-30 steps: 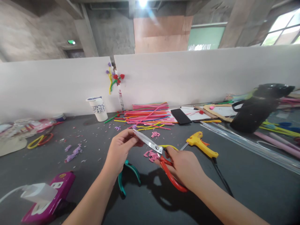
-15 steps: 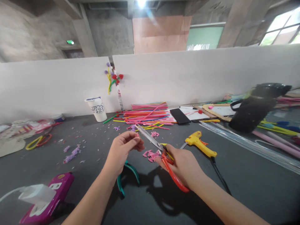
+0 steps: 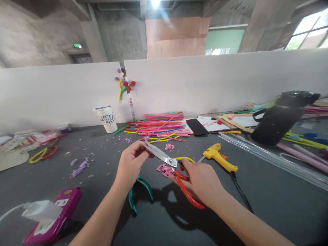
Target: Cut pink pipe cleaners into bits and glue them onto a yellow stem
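Scissors at the Left Fingertips

Taking the scissors' pivot as the centre of the clock, with 12 o'clock straight across the bench [image 3: 271, 205], the person's right hand [image 3: 203, 181] sits at 4 o'clock. It grips the scissors [image 3: 166, 158] by their red handles, blades pointing to 10 o'clock. At 9 o'clock, the left hand [image 3: 133, 162] has its fingers curled toward the thumb by the blade tip; whether they pinch anything, one cannot tell.

Pink bits [image 3: 166, 170] lie in a heap at 7 o'clock, just beside the pivot, and a smaller heap [image 3: 169, 147] lies at 12. A yellow stem [image 3: 185, 159] shows just beyond the right hand; whether the two touch is unclear.

Teal handles [image 3: 147, 187] spread at 7 o'clock, partly behind the left wrist. Purple fluff [image 3: 80, 168] lies at 9, a purple power strip [image 3: 61, 210] at 8, a white cup [image 3: 108, 119] at 10. Coloured stems [image 3: 161, 125] are piled at 12, the phone [image 3: 197, 127] lies at 1, the black jug [image 3: 279, 119] stands at 2, and the yellow glue gun [image 3: 217, 157] rests at 3.
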Demonstrator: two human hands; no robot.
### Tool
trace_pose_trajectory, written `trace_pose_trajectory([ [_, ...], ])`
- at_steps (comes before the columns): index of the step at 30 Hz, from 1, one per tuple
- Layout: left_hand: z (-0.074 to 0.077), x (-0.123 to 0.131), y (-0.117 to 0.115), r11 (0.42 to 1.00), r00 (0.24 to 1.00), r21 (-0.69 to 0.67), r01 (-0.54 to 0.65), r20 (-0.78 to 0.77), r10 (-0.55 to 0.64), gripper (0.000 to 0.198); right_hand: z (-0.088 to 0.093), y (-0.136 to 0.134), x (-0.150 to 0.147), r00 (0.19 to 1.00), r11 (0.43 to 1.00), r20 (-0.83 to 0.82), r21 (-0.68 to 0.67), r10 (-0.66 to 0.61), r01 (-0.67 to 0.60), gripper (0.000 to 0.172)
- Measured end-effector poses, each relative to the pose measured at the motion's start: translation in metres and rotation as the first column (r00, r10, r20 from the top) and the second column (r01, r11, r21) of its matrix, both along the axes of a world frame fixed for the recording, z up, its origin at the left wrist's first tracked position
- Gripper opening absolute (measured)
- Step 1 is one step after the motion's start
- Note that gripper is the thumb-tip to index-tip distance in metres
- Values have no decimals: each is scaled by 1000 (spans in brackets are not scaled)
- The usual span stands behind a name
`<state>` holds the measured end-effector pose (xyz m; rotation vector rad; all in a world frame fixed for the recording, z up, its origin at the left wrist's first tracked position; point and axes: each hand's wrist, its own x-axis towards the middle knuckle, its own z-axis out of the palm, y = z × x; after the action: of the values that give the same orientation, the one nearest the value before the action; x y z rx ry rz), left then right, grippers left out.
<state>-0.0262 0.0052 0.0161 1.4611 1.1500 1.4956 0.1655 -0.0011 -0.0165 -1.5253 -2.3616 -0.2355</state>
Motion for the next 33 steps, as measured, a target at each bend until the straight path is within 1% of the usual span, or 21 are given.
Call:
trace_pose_trajectory([
  [6,-2,-2,0,1000,998,4,4,-61,-4,8,-2,1,1,1000,999,16,34,3,-4,51],
  [11,-1,-2,0,1000,998,2,6,-55,-6,6,-1,1,1,1000,998,23,56,3,-4,52],
  [21,0,-2,1,1000,998,3,16,-56,-16,8,-2,1,1,999,998,42,71,0,-3,44],
  [27,1,-1,0,1000,999,-11,10,-32,-11,6,0,0,2,999,999,38,33,-12,11,42],
  [33,0,0,0,998,997,-62,21,78,-16,4,1,-1,1,994,997,-102,-66,-35,29,45],
])
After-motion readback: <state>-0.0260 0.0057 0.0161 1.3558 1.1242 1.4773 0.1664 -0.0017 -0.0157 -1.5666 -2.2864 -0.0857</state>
